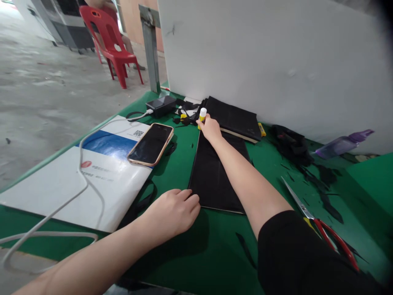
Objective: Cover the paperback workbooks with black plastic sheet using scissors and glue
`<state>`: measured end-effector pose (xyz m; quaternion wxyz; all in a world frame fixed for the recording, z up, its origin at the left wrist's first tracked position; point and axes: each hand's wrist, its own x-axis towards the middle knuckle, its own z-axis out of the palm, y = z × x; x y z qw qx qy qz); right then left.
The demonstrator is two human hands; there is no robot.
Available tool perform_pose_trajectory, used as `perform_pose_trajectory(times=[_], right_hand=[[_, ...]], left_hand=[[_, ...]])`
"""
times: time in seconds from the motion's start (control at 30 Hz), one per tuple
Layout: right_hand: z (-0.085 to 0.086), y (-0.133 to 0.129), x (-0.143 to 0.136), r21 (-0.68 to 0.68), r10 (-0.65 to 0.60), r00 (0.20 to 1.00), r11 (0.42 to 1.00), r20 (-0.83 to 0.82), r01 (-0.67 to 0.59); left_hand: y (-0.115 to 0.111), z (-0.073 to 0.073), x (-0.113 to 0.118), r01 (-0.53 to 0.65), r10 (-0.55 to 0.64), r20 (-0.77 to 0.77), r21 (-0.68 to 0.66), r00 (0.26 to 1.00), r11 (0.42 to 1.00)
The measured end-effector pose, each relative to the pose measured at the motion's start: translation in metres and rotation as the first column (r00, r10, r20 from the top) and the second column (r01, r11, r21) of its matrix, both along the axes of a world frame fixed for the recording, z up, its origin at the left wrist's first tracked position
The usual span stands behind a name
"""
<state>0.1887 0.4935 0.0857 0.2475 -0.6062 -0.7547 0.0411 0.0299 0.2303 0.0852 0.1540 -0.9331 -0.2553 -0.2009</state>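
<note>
A black, flat book-like piece [215, 176] lies on the green table top [181, 151]. At its near left corner rests my left hand [178, 209], fingers curled, the fingertips hidden beneath the hand; whether it grips the corner cannot be made out. Beyond the far edge of the black piece, my right hand [211, 128] has its thumb and fingers closed round a yellow glue stick [202, 114] with a white cap, held upright. Just behind that hand sits a stack of black-covered books [233, 119].
Left lie a phone [152, 143], a white and blue folder [61, 180], a white cable [81, 151] and a black device [161, 105]. Red-handled scissors [316, 221], black scraps [328, 205] and a purple bottle [340, 145] are right. A person sits near a red chair [113, 45].
</note>
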Motion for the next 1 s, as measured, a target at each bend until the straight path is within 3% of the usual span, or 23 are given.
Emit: perform_pose_trajectory(times=[0.17, 0.3, 0.47, 0.63, 0.77, 1.0], right_hand=[[0.018, -0.006, 0.001, 0.037, -0.006, 0.999, 0.999, -0.041, 0.007], [0.030, -0.021, 0.016, 0.079, -0.053, 0.996, 0.995, -0.067, 0.058], [0.025, -0.057, 0.036, 0.035, -0.022, 1.000, 0.999, -0.020, 0.022], [0.018, -0.084, 0.036, -0.018, 0.051, 0.998, 0.999, 0.028, -0.050], [0.018, -0.078, 0.031, -0.072, 0.051, 0.999, 0.996, 0.008, -0.050], [0.018, -0.041, 0.026, -0.112, 0.050, 0.998, 0.992, -0.035, -0.054]], left_hand=[[0.002, 0.001, -0.001, 0.017, -0.017, -0.006, -0.014, 1.000, 1.000], [0.002, 0.004, -0.002, 0.016, -0.018, -0.042, -0.056, 0.999, 0.998], [0.002, 0.002, -0.002, 0.014, -0.015, -0.025, -0.056, 1.000, 0.998], [0.002, 0.000, -0.002, 0.001, -0.002, -0.023, -0.057, 1.000, 0.998], [0.001, 0.001, -0.002, -0.005, 0.004, -0.020, -0.059, 1.000, 0.998], [0.000, 0.001, -0.001, -0.013, 0.013, -0.003, -0.055, 1.000, 0.998]])
